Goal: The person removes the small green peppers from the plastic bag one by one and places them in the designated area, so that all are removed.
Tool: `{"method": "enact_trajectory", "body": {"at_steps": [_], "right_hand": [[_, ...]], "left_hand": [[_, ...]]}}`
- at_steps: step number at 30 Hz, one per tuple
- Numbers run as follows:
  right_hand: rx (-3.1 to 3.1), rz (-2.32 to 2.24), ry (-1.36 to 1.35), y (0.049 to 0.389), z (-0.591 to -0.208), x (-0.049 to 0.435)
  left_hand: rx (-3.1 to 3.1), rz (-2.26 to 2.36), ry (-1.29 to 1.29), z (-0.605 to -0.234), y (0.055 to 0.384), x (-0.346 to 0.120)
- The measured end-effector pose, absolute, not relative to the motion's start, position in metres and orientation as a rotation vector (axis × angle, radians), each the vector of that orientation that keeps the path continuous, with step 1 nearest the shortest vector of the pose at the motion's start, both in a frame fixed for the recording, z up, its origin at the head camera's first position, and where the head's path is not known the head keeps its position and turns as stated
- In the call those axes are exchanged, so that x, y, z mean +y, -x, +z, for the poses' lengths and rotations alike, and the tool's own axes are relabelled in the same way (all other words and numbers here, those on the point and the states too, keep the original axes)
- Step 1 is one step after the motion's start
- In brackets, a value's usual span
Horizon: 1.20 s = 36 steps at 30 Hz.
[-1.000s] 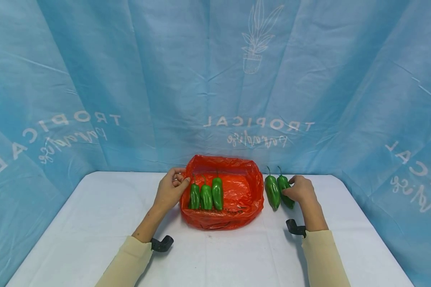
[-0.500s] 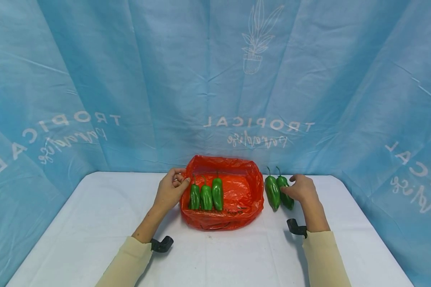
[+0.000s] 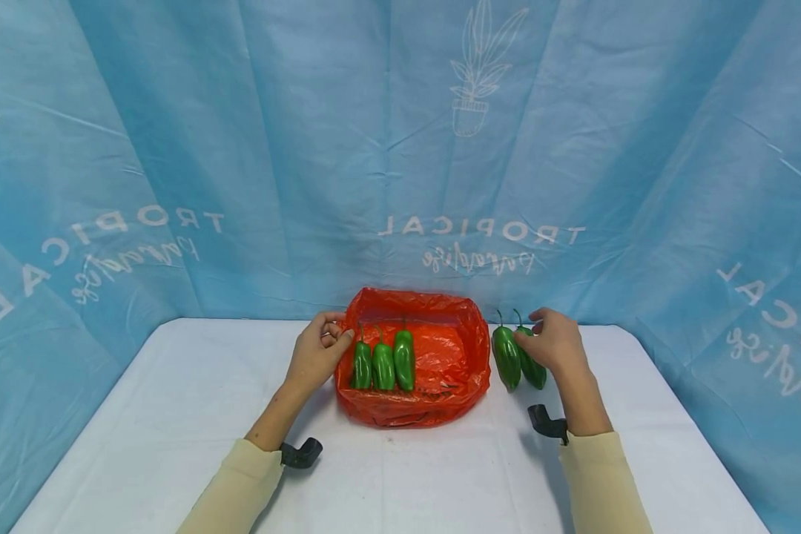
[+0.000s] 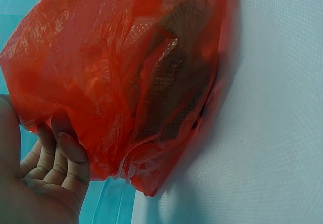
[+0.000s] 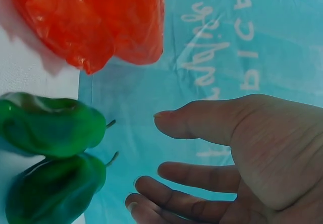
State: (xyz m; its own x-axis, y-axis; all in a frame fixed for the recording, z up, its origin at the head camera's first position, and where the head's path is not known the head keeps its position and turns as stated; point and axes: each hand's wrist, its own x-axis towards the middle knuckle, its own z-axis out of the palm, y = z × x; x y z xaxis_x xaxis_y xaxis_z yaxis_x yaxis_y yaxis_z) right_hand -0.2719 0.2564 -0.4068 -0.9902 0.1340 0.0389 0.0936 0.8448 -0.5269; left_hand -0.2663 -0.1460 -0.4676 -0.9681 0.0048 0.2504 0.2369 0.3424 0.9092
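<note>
Apparently to keep its mouth spread, a person's left hand (image 3: 317, 354) pinches the left rim of a red plastic bag (image 3: 410, 409), in which three green peppers (image 3: 383, 368) lie side by side. The right hand (image 3: 555, 345), thumb and fingers apart and holding nothing, hovers above two more peppers (image 3: 506, 360) on the white table (image 3: 414, 482), just right of the bag.

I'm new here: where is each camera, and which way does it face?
Head: on the head, facing forward and down at the red bag and green peppers; left hand, right hand, sleeves show.
Left wrist: on that wrist, facing the bag's side; left hand shows.
Right wrist: on that wrist, facing two peppers, bag and blue curtain; right hand shows.
Both wrist views share the bag.
</note>
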Motion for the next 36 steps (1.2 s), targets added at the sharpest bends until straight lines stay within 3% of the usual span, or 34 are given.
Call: {"method": "enact_trajectory", "body": {"at_steps": [36], "right_hand": [[-2.776,0.822,-0.145,0.263,-0.407,0.192]], "left_hand": [[-2.406,-1.672,0.217,-0.472,0.27,-0.146]]}}
